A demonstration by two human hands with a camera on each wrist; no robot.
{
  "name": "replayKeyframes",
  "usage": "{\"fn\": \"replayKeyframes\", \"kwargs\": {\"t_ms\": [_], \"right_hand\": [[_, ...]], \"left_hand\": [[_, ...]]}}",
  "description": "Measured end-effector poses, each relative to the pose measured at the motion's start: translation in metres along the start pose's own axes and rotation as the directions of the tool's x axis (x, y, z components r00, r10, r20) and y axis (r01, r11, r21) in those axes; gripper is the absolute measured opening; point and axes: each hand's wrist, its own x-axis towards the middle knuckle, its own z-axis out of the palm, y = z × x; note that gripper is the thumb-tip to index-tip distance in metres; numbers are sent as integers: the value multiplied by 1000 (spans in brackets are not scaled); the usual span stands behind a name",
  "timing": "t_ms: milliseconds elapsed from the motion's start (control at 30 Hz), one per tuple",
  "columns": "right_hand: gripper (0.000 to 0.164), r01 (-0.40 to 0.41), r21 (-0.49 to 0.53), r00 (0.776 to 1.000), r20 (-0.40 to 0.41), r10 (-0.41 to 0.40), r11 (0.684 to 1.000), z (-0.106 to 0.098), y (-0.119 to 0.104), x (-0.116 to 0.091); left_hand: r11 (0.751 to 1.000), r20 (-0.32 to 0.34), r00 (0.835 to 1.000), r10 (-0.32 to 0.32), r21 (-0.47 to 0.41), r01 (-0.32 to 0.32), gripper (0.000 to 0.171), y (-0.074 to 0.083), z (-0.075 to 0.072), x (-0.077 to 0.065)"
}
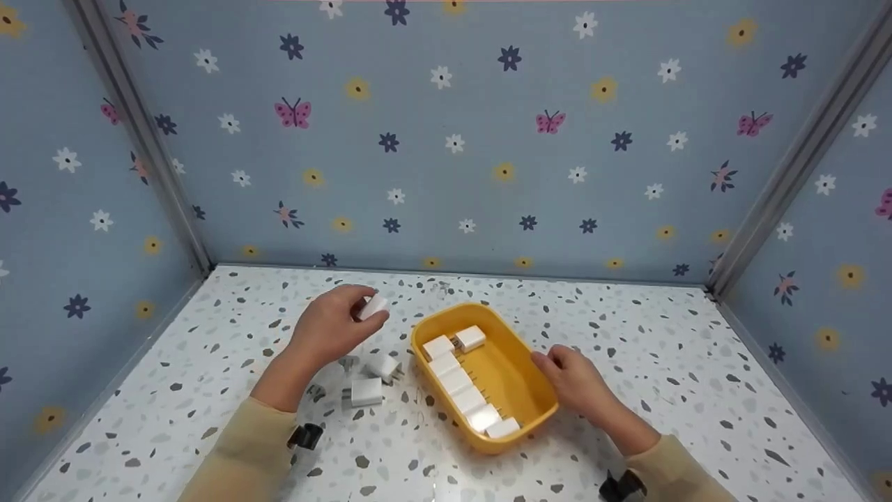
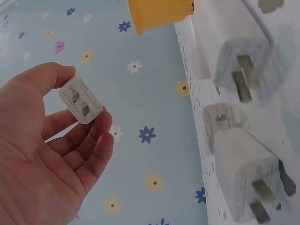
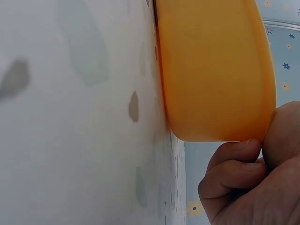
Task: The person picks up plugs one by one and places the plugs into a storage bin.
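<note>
My left hand [image 1: 333, 322] pinches a white charger plug [image 2: 80, 99] between thumb and fingers, raised above the table. Its two flat prongs face the left wrist camera. Below and to the right of that hand, more white charger plugs [image 1: 366, 392] lie on the table, close together. A yellow plastic basket [image 1: 512, 328] stands right of them, holding several chargers, mostly in a row along its left side. At the basket's right side, my right hand [image 1: 575, 380] grips the rim with thumb and curled fingers, as the right wrist view also shows.
The white speckled tabletop [image 1: 648, 362] is bordered by a blue flowered back wall [image 1: 481, 195] and side walls with grey metal corner posts [image 1: 787, 160]. Dark wrist devices [image 1: 305, 436] sit on both tan sleeves [image 1: 240, 446].
</note>
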Motion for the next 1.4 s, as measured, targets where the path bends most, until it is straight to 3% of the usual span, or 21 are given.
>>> {"fn": "replayKeyframes", "kwargs": {"t_ms": [500,833,1100,1400], "right_hand": [[34,-4,-9,1000,2,4,1000,-1,0,-2],[35,1,-20,1000,0,-1,1000,-1,-1,-1],[35,2,-9,1000,2,-2,1000,-1,-1,0],[35,8,-3,1000,-2,-8,1000,-1,0,-1]], "left_hand": [[998,18,999,47,-36,-46,36,28,19,13],[999,97,995,17,-52,-12,47,49,35,19],[999,125,991,37,-42,-32,47,59,49,22],[996,166,983,83,-30,-79,30,72,64,29]]}}
